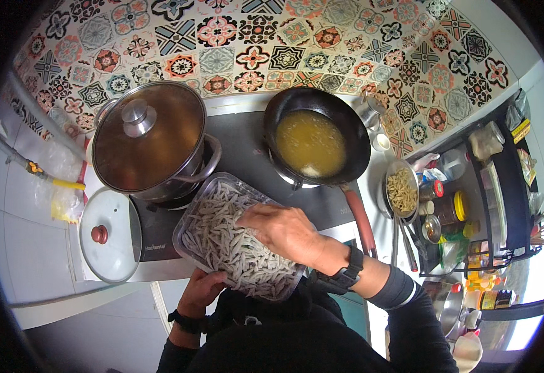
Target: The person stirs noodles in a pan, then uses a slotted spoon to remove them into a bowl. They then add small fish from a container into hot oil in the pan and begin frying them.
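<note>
My left hand (203, 290) grips the lower left edge of a clear plastic tray (182, 247), tilted in front of the stove. Small flour-coated fish (234, 242) fill the tray. My right hand (283, 233) reaches into them from the right, fingers down among the pieces; its fingertips are partly hidden. Behind the tray to the right, a black wok (353, 140) with a red-brown handle stands on the right burner. Yellow oil (309, 140) with small bubbles lies in it, and a pale clump (310, 170) is at the oil's near edge.
A large lidded steel pot (148, 140) stands on the left burner. A glass lid (113, 233) with a red knob lies at the left. Right of the wok are a strainer of fried pieces (401, 189), utensils, a small white cup (381, 142) and a black rack (481, 186) with jars and bottles.
</note>
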A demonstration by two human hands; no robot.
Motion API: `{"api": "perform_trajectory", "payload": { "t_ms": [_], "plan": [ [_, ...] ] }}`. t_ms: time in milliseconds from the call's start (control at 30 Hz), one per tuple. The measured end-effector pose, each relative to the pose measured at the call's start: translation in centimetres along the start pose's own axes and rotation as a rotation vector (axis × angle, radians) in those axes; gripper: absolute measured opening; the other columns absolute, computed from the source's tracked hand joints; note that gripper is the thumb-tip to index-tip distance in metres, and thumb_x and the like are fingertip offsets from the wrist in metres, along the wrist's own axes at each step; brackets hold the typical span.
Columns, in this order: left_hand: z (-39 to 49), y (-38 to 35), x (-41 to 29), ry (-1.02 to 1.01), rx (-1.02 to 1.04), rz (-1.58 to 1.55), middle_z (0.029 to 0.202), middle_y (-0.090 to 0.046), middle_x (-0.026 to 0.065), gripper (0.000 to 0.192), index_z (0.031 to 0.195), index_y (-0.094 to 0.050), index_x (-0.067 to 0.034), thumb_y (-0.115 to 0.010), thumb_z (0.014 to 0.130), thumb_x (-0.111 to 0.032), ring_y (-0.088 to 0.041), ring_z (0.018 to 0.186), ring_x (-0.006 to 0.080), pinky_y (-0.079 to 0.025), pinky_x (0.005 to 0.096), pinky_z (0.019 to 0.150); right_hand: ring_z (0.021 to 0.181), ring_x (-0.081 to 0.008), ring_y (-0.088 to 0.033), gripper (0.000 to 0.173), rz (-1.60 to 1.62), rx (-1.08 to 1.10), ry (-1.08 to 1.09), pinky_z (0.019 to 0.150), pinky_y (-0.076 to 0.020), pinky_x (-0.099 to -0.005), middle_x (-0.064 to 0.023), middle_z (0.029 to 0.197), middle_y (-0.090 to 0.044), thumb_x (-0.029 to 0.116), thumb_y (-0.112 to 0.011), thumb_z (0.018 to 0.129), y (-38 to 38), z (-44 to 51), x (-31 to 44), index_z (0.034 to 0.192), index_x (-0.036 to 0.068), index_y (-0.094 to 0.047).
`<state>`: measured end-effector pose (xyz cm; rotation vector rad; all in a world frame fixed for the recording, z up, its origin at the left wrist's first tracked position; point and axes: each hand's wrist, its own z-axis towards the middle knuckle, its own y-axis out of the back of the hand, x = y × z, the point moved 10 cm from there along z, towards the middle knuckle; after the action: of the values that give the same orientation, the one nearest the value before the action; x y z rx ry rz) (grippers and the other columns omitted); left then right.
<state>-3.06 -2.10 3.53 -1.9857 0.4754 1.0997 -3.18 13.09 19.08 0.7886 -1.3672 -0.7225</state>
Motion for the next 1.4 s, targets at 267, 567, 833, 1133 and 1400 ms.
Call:
{"api": "perform_trajectory", "payload": {
  "t_ms": [267, 567, 833, 1133, 1400],
  "plan": [
    [-0.4, 1.2, -0.1, -0.095, 0.006, 0.071, 0.125, -0.056, 0.0118, 0.045, 0.125, -0.05, -0.002, -0.056, 0.081, 0.002, -0.055, 0.114, 0.0287, -0.045, 0.0396, 0.095, 0.135, -0.0317, -0.03, 0.065, -0.34, -0.123, 0.031, 0.11, -0.025, -0.0435, -0.0126, 0.146, -0.032, 0.04, -0.059, 0.087, 5.7, -0.7, -2.2, 0.142, 0.016, -0.035],
    [-0.9, 0.6, 0.1, -0.063, -0.023, -0.227, 0.129, -0.053, 0.011, 0.049, 0.127, -0.045, -0.001, -0.055, 0.079, 0.001, -0.052, 0.118, 0.0254, -0.045, 0.0388, 0.097, 0.142, -0.0282, -0.013, 0.07, -0.805, 0.115, -0.353, 0.112, -0.0145, -0.05, -0.0098, 0.154, -0.014, 0.057, -0.037, 0.092, 13.6, -3.0, -20.5, 0.148, 0.019, -0.019],
    [-1.1, -0.7, 1.8, -0.005, -0.063, -0.44, 0.134, -0.047, 0.0136, 0.058, 0.135, -0.037, -0.001, -0.053, 0.079, 0.0, -0.049, 0.12, 0.0308, -0.045, 0.0444, 0.096, 0.143, -0.0275, -0.006, 0.074, -0.633, 0.299, -0.36, 0.112, -0.0119, -0.0499, -0.0091, 0.155, -0.006, 0.065, -0.027, 0.091, 8.1, 0.4, -27.1, 0.149, 0.021, -0.011],
    [-1.0, -1.8, 2.7, 0.051, -0.073, -0.496, 0.136, -0.045, 0.0119, 0.067, 0.139, -0.031, 0.001, -0.061, 0.079, -0.003, -0.045, 0.123, 0.0256, -0.036, 0.0382, 0.103, 0.143, -0.0295, -0.005, 0.079, -0.544, 0.361, -0.417, 0.112, -0.0105, -0.0498, -0.0101, 0.156, -0.005, 0.069, -0.027, 0.088, 6.1, 2.9, -28.6, 0.149, 0.022, -0.011],
    [-0.8, -1.6, 3.3, 0.031, -0.094, -0.501, 0.133, -0.047, 0.0149, 0.06, 0.135, -0.036, 0.001, -0.057, 0.079, 0.002, -0.048, 0.121, 0.0304, -0.044, 0.0434, 0.099, 0.143, -0.0305, -0.005, 0.079, -0.514, 0.38, -0.435, 0.113, -0.0098, -0.0491, -0.0116, 0.155, -0.005, 0.069, -0.026, 0.089, 6.0, 2.9, -29.7, 0.15, 0.022, -0.008]
  ]
}}
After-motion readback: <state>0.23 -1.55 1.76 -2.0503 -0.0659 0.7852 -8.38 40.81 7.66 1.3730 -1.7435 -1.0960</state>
